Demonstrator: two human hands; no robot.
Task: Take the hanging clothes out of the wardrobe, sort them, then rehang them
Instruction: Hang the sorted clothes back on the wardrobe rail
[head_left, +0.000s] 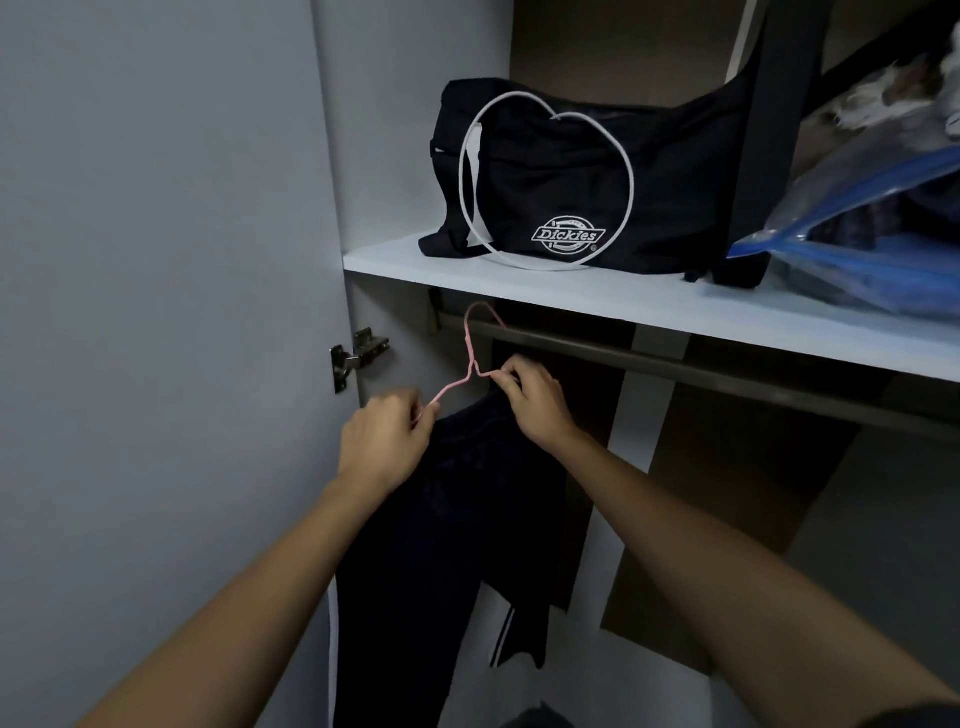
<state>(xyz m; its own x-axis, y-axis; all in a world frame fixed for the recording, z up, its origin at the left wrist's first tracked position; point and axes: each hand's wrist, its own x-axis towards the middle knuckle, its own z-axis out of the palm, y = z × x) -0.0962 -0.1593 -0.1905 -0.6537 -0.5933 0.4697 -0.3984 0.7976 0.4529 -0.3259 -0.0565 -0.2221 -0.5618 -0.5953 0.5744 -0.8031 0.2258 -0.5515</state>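
A pink wire hanger (470, 358) hooks over the dark rail (675, 366) at its left end, under the shelf. A dark garment (457, 519) with a white stripe near its hem hangs from it. My left hand (382, 447) pinches the hanger's left shoulder wire. My right hand (535, 402) grips the hanger's right shoulder together with the top of the garment. The hanger's lower part is hidden behind my hands and the cloth.
A white shelf (571, 299) above the rail carries a black Dickies bag (587, 176) with a white wire hanger (545, 182) leaning on it and a blue plastic storage bag (857, 223). The open wardrobe door (156, 312) with its hinge (358, 353) stands at left.
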